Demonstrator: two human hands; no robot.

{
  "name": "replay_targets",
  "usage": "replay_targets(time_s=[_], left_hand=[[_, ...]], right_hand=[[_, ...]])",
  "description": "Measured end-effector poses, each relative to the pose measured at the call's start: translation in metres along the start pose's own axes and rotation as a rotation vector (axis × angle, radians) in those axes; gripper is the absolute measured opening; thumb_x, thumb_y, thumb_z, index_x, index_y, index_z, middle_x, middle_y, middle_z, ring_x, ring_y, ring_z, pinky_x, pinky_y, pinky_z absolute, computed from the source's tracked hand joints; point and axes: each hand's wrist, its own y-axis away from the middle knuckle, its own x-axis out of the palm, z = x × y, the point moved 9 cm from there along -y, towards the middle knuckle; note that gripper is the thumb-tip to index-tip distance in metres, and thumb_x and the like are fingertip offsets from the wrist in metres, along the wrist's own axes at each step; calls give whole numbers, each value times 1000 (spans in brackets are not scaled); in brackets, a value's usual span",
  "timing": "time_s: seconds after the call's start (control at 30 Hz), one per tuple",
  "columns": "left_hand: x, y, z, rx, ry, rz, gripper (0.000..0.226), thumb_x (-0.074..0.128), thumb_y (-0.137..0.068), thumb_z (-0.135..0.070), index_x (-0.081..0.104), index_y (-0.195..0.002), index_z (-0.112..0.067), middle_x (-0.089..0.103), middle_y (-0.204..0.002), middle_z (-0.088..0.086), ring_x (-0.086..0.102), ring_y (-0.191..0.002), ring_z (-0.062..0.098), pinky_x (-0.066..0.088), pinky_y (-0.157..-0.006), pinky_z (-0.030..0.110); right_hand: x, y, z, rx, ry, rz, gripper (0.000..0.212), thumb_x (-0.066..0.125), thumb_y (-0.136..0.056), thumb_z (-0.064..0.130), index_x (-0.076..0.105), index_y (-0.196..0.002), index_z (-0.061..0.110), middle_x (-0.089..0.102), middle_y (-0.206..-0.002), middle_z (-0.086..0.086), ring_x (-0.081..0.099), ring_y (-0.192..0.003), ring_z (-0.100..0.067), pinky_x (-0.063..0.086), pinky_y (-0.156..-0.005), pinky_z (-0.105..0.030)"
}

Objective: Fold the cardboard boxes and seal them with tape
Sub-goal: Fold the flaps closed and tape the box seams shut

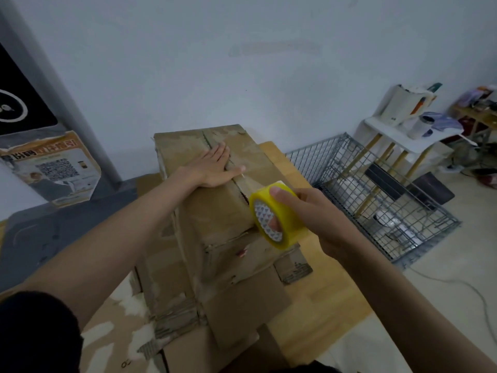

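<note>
Cardboard box stands mid-frame, top flaps closed. Left hand presses flat, fingers straight, on its seam; right hand at centre right grips a yellow tape roll.

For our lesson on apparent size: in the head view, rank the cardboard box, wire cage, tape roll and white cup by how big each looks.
1. cardboard box
2. wire cage
3. tape roll, nearer the camera
4. white cup, far off

Yellow tape roll with a white core printed in small grey triangles. Worn brown cardboard box, scuffed pale in patches. Light wooden desk. Silver-grey wire cage. Pale blue-grey wall. Orange-and-white poster bearing a black QR code.
</note>
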Motion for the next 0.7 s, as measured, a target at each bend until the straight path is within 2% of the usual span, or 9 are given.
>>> replay_targets(time_s=[0.1, 0.3, 0.37, 0.47, 0.7], left_hand=[[0, 3, 2, 4, -17, -20, 102, 13, -88, -84, -13, -159, -15, -23, -165, 2, -17, -153, 14, -6, -125, 37], [-5, 12, -7, 20, -61, -57, 104, 16, -88, -83, -15, -158, -12, -23, -165, 4, -17, -153, 16, -4, -126, 37], [-6, 14, -14, 30, -54, -65, 95, 17, -95, -75, -14, -158, -11, -24, -165, 5, -18, -153, 17, -5, -126, 37], [4, 23, -32, 77, 1, -55, 76, 15, -104, -57, -11, -159, -10, -21, -166, 8, -18, -153, 17, -5, -126, 37], [17, 55, -54, 112, 15, -78, 75, 8, -103, -59, -13, -159, -14, -23, -165, 2, -18, -152, 12, -9, -123, 32]], right_hand=[[-2, 19, -15, 18, 62, -32, 40, 55, -97, 51, 74, -95, 16, 78, -81, -7, 74, -77, -19, 58, -78, -32], [-9, 35, -39, 59, 38, -83, 34, 60, -94, 47, 70, -107, 17, 76, -92, -5, 73, -86, -23, 60, -80, -39], [-14, 37, -32, 33, 17, -112, 34, 61, -93, 48, 70, -109, 19, 75, -94, -3, 73, -86, -19, 60, -73, -31], [-19, 40, -21, 10, -56, -117, 33, 61, -94, 45, 69, -110, 18, 77, -81, -3, 74, -70, -12, 51, -57, -14], [-10, 44, -15, 5, -76, -33, 25, 61, -97, 32, 69, -109, 11, 77, -82, -5, 71, -64, -8, 55, -59, -16]])
